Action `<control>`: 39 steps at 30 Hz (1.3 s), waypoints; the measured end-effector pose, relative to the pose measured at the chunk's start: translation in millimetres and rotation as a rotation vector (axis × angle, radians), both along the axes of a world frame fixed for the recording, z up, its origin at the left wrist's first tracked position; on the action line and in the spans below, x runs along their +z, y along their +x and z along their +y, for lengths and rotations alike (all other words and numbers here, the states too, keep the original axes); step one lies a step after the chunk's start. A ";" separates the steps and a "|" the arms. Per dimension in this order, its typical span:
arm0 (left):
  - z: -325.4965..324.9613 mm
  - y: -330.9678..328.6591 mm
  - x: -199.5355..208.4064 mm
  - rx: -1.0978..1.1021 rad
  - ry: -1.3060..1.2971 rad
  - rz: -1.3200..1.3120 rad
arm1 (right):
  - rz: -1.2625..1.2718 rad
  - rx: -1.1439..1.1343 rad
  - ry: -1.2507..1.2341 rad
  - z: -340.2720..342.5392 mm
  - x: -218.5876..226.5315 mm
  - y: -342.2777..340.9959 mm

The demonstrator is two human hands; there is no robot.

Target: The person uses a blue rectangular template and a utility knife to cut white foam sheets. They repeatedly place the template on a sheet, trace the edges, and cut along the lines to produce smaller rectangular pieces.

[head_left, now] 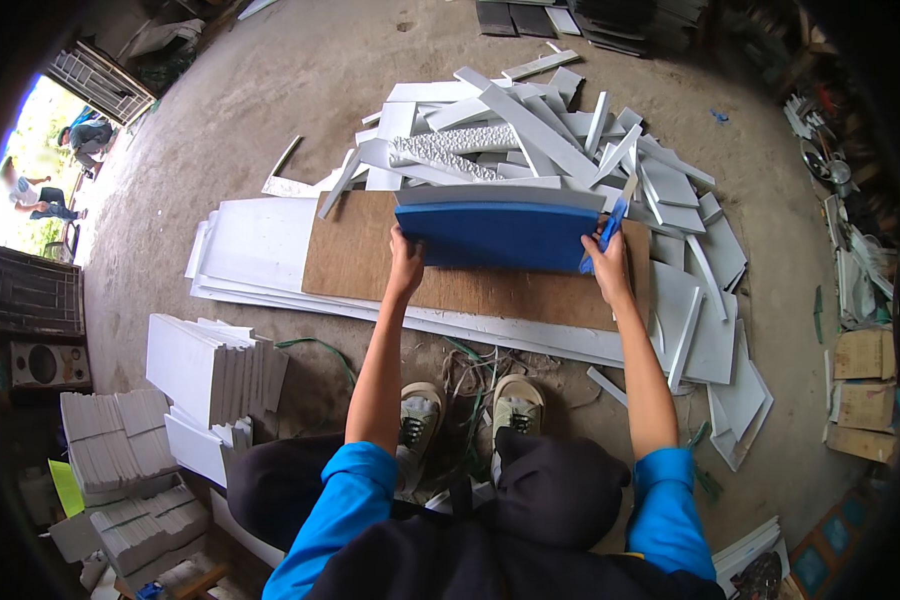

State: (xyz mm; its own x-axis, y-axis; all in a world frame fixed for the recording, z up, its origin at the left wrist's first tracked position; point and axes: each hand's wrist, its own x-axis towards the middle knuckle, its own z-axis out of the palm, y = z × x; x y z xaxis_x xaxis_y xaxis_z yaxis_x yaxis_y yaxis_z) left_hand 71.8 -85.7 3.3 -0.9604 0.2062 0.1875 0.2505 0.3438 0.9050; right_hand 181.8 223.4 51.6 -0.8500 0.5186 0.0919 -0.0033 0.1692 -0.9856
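A rectangular blue board (505, 236) is held up on edge between my hands, above a brown wooden board (360, 240). A pale grey-white strip (500, 198) shows along its far edge; whether this is a separate sheet I cannot tell. My left hand (407, 262) grips the board's left end, fingers curled behind it. At the right end my right hand (611, 262) is closed on the board's edge. A blue-handled tool with a narrow pale tip, like a cutter knife (615, 222), is also in my right hand, pointing away from me.
White sheets (255, 240) lie under the wooden board. Beyond it spreads a heap of white offcuts (540, 130), reaching down the right side. Stacked white panels (205, 365) stand at left. Tangled straps (475, 365) lie by my shoes. Two people sit outside the doorway at far left.
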 end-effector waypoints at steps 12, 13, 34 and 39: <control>22.9 23.2 -6.1 -0.024 -0.046 0.628 | -0.046 -0.008 0.329 14.8 -43.0 29.8; 17.5 23.6 -9.9 -0.039 -0.013 0.478 | -0.061 0.001 0.325 12.6 -46.1 28.5; -31.0 -86.5 42.5 -0.166 -0.665 0.207 | -0.182 -0.214 -0.634 -116.3 -2.2 53.5; 1.5 -37.8 15.9 -0.078 -0.623 -0.051 | -0.241 -0.312 -0.603 -92.2 -47.1 71.6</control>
